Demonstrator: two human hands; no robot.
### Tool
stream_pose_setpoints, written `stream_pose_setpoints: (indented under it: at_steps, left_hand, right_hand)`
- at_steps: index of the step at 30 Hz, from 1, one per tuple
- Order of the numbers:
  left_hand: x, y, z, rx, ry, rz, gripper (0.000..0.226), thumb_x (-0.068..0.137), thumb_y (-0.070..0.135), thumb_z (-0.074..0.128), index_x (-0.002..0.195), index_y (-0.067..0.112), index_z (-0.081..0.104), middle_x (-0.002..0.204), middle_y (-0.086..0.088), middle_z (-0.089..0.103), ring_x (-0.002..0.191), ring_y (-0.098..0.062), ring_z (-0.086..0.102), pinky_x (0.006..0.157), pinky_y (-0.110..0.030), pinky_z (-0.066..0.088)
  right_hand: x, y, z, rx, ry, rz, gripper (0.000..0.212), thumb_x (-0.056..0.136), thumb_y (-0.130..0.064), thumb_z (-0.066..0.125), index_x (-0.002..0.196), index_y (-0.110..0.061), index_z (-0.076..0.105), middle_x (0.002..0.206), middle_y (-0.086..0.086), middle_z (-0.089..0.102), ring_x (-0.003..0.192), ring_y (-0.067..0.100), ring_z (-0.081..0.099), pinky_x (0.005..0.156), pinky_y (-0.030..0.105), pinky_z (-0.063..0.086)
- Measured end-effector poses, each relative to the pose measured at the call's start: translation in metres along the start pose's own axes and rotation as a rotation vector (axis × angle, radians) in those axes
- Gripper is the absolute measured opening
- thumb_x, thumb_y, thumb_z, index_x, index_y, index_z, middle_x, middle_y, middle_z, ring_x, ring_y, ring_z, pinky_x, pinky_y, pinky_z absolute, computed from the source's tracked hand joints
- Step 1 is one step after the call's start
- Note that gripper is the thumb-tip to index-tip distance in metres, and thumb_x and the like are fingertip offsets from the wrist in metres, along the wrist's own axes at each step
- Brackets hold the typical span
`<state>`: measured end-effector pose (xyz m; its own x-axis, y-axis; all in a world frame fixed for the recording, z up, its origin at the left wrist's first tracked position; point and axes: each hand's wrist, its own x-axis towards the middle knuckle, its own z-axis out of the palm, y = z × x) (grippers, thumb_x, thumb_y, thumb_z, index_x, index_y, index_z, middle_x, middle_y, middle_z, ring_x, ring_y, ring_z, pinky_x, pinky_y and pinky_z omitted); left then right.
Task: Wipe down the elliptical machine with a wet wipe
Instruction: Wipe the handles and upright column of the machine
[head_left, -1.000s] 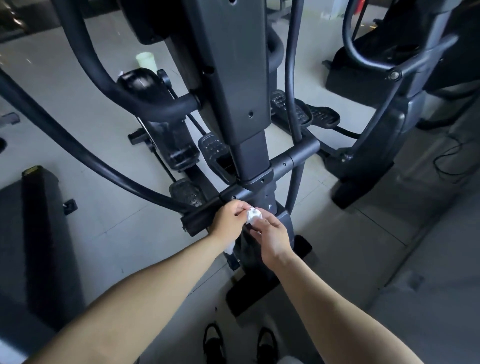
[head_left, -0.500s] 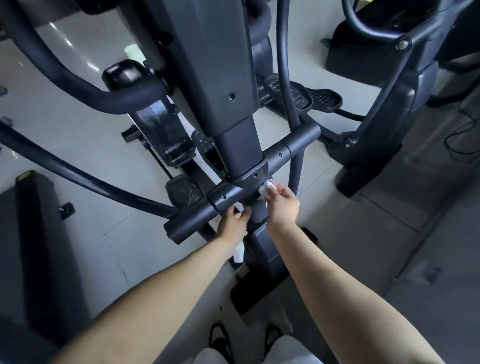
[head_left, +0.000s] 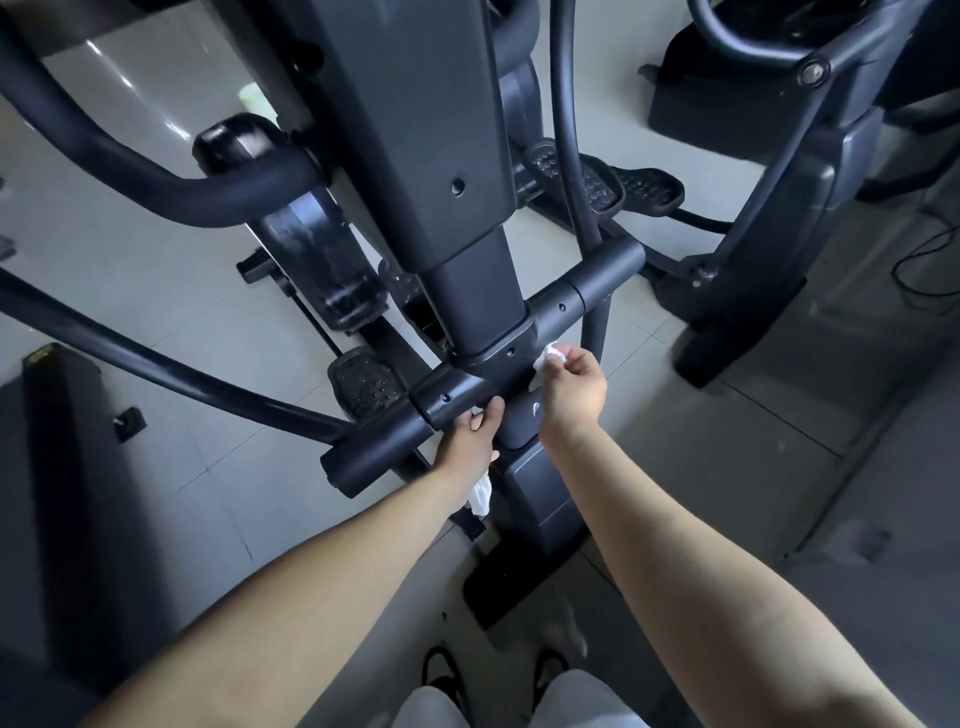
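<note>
The black elliptical machine fills the middle of the head view, its upright column meeting a horizontal crossbar. My right hand pinches a crumpled white wet wipe against the underside of the crossbar, just right of the column joint. My left hand grips the crossbar left of the joint, thumb on top. A second white wipe hangs below that hand's palm.
A second black exercise machine stands at the right. Curved handle arms sweep across the left. Foot pedals sit below the crossbar. A dark mat lies at the left, cables at the far right. My shoes show below.
My right hand rose with the wipe from in front of the column up to the crossbar's right underside. My left hand shifted its grip onto the crossbar. The view came closer.
</note>
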<state>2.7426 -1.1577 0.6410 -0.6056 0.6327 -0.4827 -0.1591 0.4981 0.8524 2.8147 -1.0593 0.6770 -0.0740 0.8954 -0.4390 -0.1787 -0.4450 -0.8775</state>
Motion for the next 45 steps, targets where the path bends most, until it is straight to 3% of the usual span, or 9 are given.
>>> stream_pose_setpoints:
  at_steps: [5,16,24,27,30,32,38,41,45]
  left_hand:
    - [0.007,-0.004,-0.001,-0.072,-0.049,-0.012,0.012,0.101,0.048,0.057,0.112,0.043,0.057,0.114,0.023,0.062,0.113,-0.003,0.059,0.096,-0.043,0.057]
    - [0.005,-0.001,-0.005,-0.030,-0.064,-0.025,0.024,0.101,0.046,0.058,0.123,0.040,0.053,0.111,0.029,0.056,0.104,0.005,0.054,0.092,-0.040,0.058]
    - [0.004,-0.007,-0.011,0.215,-0.013,-0.034,0.036,0.109,0.018,0.046,0.140,0.000,0.050,0.121,-0.013,0.060,0.082,-0.006,0.056,0.063,-0.015,0.047]
    - [0.001,-0.003,-0.008,0.191,-0.043,-0.038,0.031,0.103,0.027,0.055,0.130,0.012,0.055,0.106,-0.002,0.059,0.079,-0.006,0.059,0.064,-0.013,0.050]
    - [0.007,-0.002,-0.007,0.142,-0.046,-0.051,0.051,0.071,0.054,0.057,0.103,0.015,0.061,0.094,-0.011,0.068,0.089,-0.035,0.068,0.078,-0.043,0.056]
    - [0.012,-0.006,-0.008,0.194,-0.037,-0.002,0.027,0.084,0.040,0.059,0.105,0.025,0.062,0.104,-0.014,0.071,0.094,-0.034,0.068,0.083,-0.057,0.058]
    - [0.014,-0.006,-0.006,0.273,-0.054,0.046,0.032,0.101,0.036,0.059,0.132,0.028,0.057,0.104,0.024,0.065,0.105,-0.008,0.063,0.098,-0.047,0.055]
    - [0.019,-0.010,-0.004,0.313,-0.032,0.031,0.039,0.097,0.044,0.062,0.129,0.023,0.058,0.106,0.017,0.068,0.103,-0.008,0.063,0.099,-0.046,0.055]
    - [0.023,-0.013,-0.001,0.329,-0.023,0.023,0.035,0.094,0.047,0.063,0.117,0.021,0.059,0.103,0.008,0.071,0.096,-0.013,0.065,0.096,-0.046,0.056]
  right_hand:
    - [-0.018,0.014,0.004,0.001,-0.031,-0.002,0.012,0.093,-0.002,0.054,0.089,-0.011,0.060,0.066,0.002,0.061,0.055,0.011,0.053,0.059,0.020,0.048]
    - [-0.013,0.001,0.003,0.058,-0.029,-0.026,0.011,0.095,-0.003,0.054,0.096,-0.010,0.061,0.058,-0.008,0.059,0.052,0.009,0.050,0.059,0.023,0.045]
    - [-0.046,0.049,-0.002,-0.198,-0.282,-0.058,0.022,0.090,-0.006,0.058,0.082,-0.026,0.064,0.095,0.020,0.070,0.071,0.019,0.066,0.063,0.032,0.050]
    - [-0.039,0.054,-0.004,-0.212,-0.241,-0.064,0.025,0.091,-0.005,0.061,0.082,-0.027,0.066,0.101,0.018,0.069,0.078,0.022,0.069,0.052,0.035,0.054]
    - [-0.034,0.064,-0.008,-0.132,-0.116,-0.009,0.022,0.088,-0.007,0.062,0.082,-0.028,0.067,0.102,0.009,0.073,0.089,0.024,0.072,0.074,0.039,0.062]
    - [-0.027,0.069,-0.007,-0.033,-0.038,0.051,0.020,0.088,-0.008,0.060,0.082,-0.026,0.067,0.095,0.005,0.076,0.089,0.022,0.073,0.086,0.036,0.059]
    - [0.001,0.057,-0.003,0.046,0.114,0.128,0.017,0.093,-0.007,0.050,0.088,-0.017,0.063,0.075,-0.003,0.069,0.062,0.009,0.060,0.061,0.020,0.051]
    - [0.015,0.065,-0.011,0.032,0.206,0.251,0.018,0.090,-0.006,0.049,0.082,-0.019,0.059,0.083,0.000,0.068,0.069,0.013,0.060,0.079,0.030,0.056]
    - [0.006,0.080,-0.016,-0.014,0.178,0.329,0.015,0.091,-0.003,0.053,0.088,-0.015,0.060,0.085,0.002,0.069,0.062,0.010,0.059,0.052,0.010,0.045]
